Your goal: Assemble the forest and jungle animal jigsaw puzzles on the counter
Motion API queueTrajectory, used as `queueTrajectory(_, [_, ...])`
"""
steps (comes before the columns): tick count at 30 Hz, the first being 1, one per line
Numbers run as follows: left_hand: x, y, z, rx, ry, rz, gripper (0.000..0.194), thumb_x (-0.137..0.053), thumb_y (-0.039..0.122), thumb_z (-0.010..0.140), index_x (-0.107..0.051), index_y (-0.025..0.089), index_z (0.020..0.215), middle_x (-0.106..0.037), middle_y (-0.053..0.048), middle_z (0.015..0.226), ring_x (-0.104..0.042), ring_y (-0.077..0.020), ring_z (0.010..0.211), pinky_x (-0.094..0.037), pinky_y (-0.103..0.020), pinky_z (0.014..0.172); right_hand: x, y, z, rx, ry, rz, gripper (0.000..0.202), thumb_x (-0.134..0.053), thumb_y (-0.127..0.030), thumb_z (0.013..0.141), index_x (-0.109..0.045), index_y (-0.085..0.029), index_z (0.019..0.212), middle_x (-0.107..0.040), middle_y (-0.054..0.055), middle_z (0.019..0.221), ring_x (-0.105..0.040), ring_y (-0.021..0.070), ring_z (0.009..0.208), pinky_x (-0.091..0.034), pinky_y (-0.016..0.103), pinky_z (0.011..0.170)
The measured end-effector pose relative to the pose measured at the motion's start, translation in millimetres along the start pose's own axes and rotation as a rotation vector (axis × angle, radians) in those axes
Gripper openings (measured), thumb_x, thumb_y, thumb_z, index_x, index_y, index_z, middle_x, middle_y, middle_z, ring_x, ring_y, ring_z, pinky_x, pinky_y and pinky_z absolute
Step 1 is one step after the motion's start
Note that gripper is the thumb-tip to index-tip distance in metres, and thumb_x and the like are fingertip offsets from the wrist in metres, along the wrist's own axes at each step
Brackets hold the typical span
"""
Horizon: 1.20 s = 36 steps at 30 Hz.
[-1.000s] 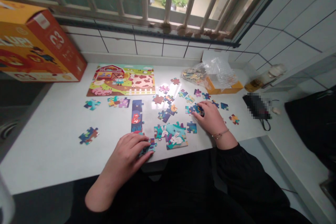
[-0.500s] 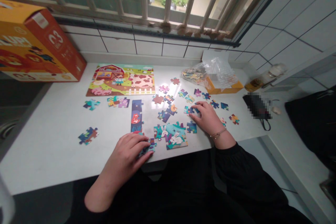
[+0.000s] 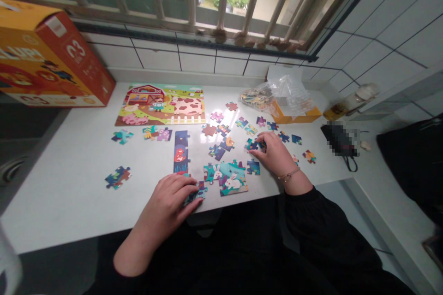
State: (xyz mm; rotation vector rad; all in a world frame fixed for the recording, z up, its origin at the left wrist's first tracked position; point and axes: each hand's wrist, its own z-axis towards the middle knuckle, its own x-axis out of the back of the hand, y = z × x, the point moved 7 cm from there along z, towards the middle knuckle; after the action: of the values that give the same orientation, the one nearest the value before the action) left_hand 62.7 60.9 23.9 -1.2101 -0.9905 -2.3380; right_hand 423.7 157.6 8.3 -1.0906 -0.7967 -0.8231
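My left hand (image 3: 173,196) is curled over jigsaw puzzle pieces (image 3: 197,195) at the counter's front edge, finger and thumb against them and partly hiding them. Above it runs a joined dark-blue strip (image 3: 180,150) with a red animal. My right hand (image 3: 275,154) pinches a blue-teal puzzle piece (image 3: 252,144) between thumb and fingers; the fingers hide part of it. Just below that lies a loose dark-blue piece (image 3: 254,167). Between my hands is a joined section with white rabbits (image 3: 231,182). More loose pieces (image 3: 217,151) lie beyond.
A farm picture puzzle (image 3: 161,106) lies at the back, near a large orange box (image 3: 76,60). Back right are a plastic bag of pieces (image 3: 258,97), a yellow box (image 3: 304,116) and a bottle (image 3: 349,101). A dark pouch (image 3: 337,140) lies at the right.
My right fingers have closed in around the blue-teal piece, which has turned slightly and shows more. My left hand stays on its pieces. The view has shifted slightly.
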Motion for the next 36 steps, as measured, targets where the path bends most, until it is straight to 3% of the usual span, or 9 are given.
queueTrajectory(8, [-0.3,1.0,0.6,0.007,-0.001,-0.004,0.013,-0.074,0.031,0.106,-0.075,0.026,0.117,-0.081,-0.006,0.125,-0.074,-0.0272,0.117,-0.054,-0.047,0.106,10.2,-15.7,-6.2,-0.097,-0.028,0.103,0.01,-0.073,-0.035,0.096,-0.07,-0.027,0.099,-0.08,0.007,0.108,-0.071,0.0288,0.098,-0.056,0.043,0.09])
queueTrajectory(15, [-0.6,1.3,-0.2,0.006,-0.01,0.001,0.014,-0.074,0.032,0.106,-0.074,0.025,0.118,-0.081,-0.007,0.126,-0.074,-0.0273,0.118,-0.054,-0.048,0.106,15.9,-24.3,-7.6,-0.147,-0.001,0.199,0.015,-0.07,-0.04,0.096,-0.071,-0.026,0.1,-0.079,0.006,0.098,-0.071,0.0248,0.085,-0.055,0.038,0.079])
queueTrajectory(21, [-0.7,0.8,1.0,0.001,-0.005,0.007,0.014,-0.074,0.032,0.106,-0.074,0.025,0.118,-0.081,-0.007,0.126,-0.074,-0.0275,0.118,-0.053,-0.048,0.106,9.9,-19.1,-3.9,-0.13,-0.048,0.178,0.022,-0.066,-0.039,0.102,-0.078,-0.024,0.112,-0.08,0.007,0.097,-0.072,0.025,0.085,-0.056,0.039,0.081])
queueTrajectory(28, [0.3,1.4,0.6,0.012,-0.002,0.004,0.014,-0.074,0.032,0.106,-0.075,0.025,0.118,-0.081,-0.007,0.125,-0.075,-0.0274,0.117,-0.055,-0.047,0.106,-0.2,-15.9,7.5,-0.046,-0.051,0.018,0.016,-0.071,-0.026,0.1,-0.081,-0.022,0.113,-0.081,0.008,0.1,-0.073,0.0273,0.094,-0.056,0.042,0.09])
queueTrajectory(36, [1.1,1.0,0.9,0.018,-0.005,0.007,0.012,-0.074,0.032,0.106,-0.076,0.026,0.116,-0.081,-0.006,0.125,-0.074,-0.0275,0.117,-0.055,-0.047,0.106,-3.6,-24.6,4.6,0.034,-0.035,-0.011,0.014,-0.072,-0.023,0.101,-0.077,-0.023,0.113,-0.08,0.008,0.104,-0.072,0.0284,0.1,-0.055,0.043,0.094])
